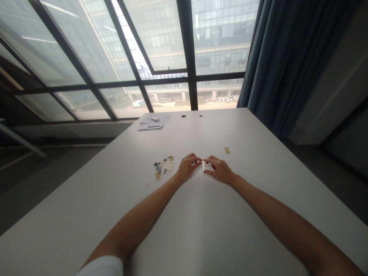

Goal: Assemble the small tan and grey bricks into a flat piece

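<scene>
A narrow white studded toy brick (204,165) stands lengthwise away from me on the table. My right hand (220,170) grips it, index finger at its far end and thumb at its near end. From the other side, my left hand (188,167) is closed in a pinch, its fingertips close to the brick's far left edge. Whatever those fingertips hold, if anything, is too small to make out. Left of my left hand lies a loose pile of small toy bricks (164,165) in white, grey, dark and tan.
A tan studded plate (227,150) lies beyond my right hand. Papers (151,125) with a small white object (155,119) on top are at the table's far left. Two round dark spots are near the far edge of the white table (201,132). Windows and a blue curtain (273,69) stand behind.
</scene>
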Tool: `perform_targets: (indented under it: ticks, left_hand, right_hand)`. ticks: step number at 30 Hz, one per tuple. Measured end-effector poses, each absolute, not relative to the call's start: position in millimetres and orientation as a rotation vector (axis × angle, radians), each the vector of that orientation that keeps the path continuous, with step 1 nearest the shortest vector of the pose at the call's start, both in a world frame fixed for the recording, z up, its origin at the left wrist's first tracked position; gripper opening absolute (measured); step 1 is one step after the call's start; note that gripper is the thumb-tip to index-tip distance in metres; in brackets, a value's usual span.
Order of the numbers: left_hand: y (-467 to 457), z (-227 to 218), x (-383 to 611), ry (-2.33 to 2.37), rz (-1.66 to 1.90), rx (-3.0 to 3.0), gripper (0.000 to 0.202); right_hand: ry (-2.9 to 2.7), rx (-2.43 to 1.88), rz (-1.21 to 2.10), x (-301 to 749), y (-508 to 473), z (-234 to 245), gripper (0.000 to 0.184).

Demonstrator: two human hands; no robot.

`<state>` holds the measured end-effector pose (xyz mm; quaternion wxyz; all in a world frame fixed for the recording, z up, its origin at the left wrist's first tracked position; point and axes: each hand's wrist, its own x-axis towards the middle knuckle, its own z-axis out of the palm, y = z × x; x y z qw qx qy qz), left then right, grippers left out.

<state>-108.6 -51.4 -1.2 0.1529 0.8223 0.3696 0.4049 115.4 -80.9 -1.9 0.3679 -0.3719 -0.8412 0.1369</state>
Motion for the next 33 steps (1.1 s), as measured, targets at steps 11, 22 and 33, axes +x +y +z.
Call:
perform_targets:
  ticks: [11,22,33]
  left_hand:
    - [-52.5,-1.0,-108.3,1.069,1.127,2.379,0.021]
    - [-52.8,-0.7,-108.6,1.076,1.110,2.389,0.020]
    - [-53.1,0.0,-108.8,1.060,1.114,2.397,0.017]
  right_hand:
    - [-2.144,-0.980,0.349,114.6,-82.9,-0.1,0.039]
    - [-2.142,-0.981,0.351,114.2,-83.0,0.5,0.038]
    - [-2.161,-0.996,0.335,114.0,-82.7,-0.6,0.040]
